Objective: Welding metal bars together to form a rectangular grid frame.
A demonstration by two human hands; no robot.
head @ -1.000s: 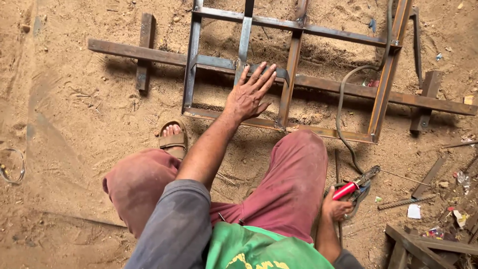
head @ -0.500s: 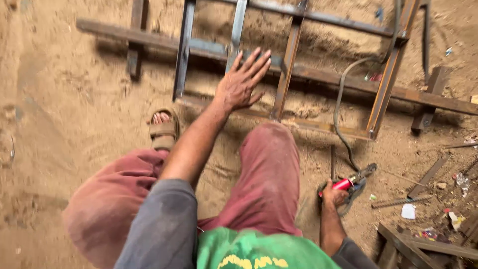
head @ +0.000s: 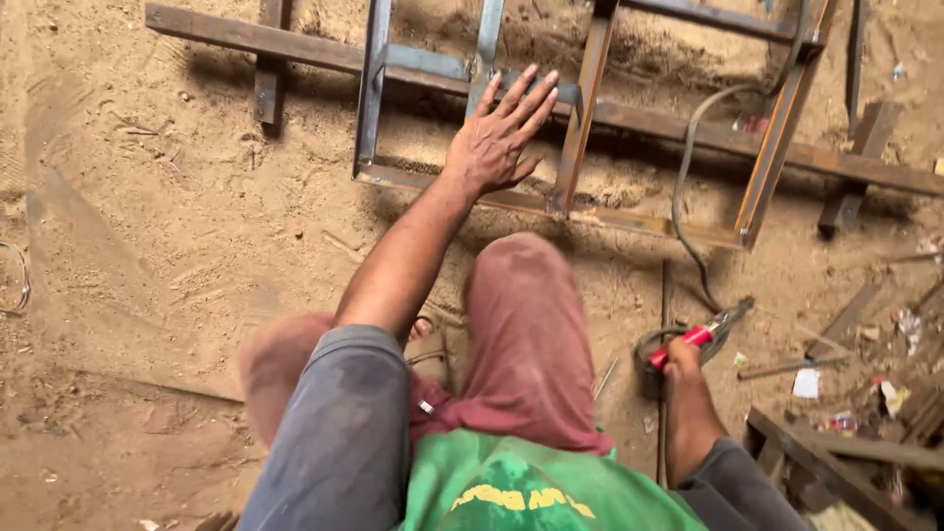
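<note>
My left hand (head: 499, 140) is stretched forward with its fingers spread, hovering over or resting on the rusty steel frame (head: 580, 108) that lies on the sandy ground. It holds nothing. Low at my right side, my right hand (head: 680, 352) grips a red-handled welding electrode holder (head: 710, 328) whose dark jaws point up and right. A thick cable (head: 685, 177) curves from the holder up toward the frame. My knees in faded red trousers fill the middle of the view.
A long steel bar (head: 295, 44) runs under the frame from upper left to right. Scrap metal, wooden pieces and litter (head: 865, 393) crowd the lower right. A wire loop (head: 15, 280) lies at the left edge on sand.
The view has shifted forward and down toward the frame. My left hand stayed spread over the frame; my legs moved under me. The right hand kept hold of the electrode holder.
</note>
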